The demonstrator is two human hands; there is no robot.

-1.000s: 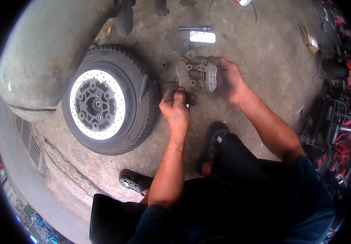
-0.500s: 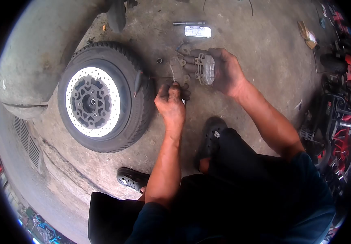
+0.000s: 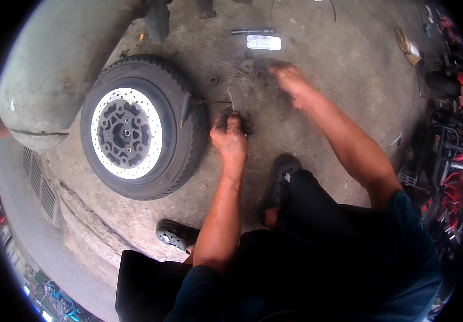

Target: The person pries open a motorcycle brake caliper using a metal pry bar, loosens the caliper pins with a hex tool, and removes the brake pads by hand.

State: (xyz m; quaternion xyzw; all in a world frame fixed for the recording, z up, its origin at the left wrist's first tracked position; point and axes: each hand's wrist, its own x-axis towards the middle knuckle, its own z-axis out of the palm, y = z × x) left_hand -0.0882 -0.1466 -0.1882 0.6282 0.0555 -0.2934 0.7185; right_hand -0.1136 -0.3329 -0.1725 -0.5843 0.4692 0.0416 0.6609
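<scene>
My left hand (image 3: 230,135) is closed, thumb pressed against the fingers, on what looks like a thin grey brake pad (image 3: 235,97) that sticks up past the fingertips. The pad is faint against the floor. My right hand (image 3: 290,81) is up and to the right of it, smeared by motion. Its fingers are dark and blurred, and I cannot make out whether anything is in them. Left of my left hand stands a tyre (image 3: 186,155) on a wheel with a drilled white brake disc (image 3: 154,134). A screwdriver (image 3: 185,110) rests at the tyre's edge.
On the concrete floor lie a small round socket (image 3: 213,80), a metal bar (image 3: 252,31) and a white labelled packet (image 3: 264,42). A large grey rounded body (image 3: 43,75) fills the upper left. Red and black machine parts (image 3: 454,172) line the right edge.
The grey brake pad piece that showed in my right hand no longer shows. That hand has turned and moved slightly up and left. My left hand has stayed nearly in place.
</scene>
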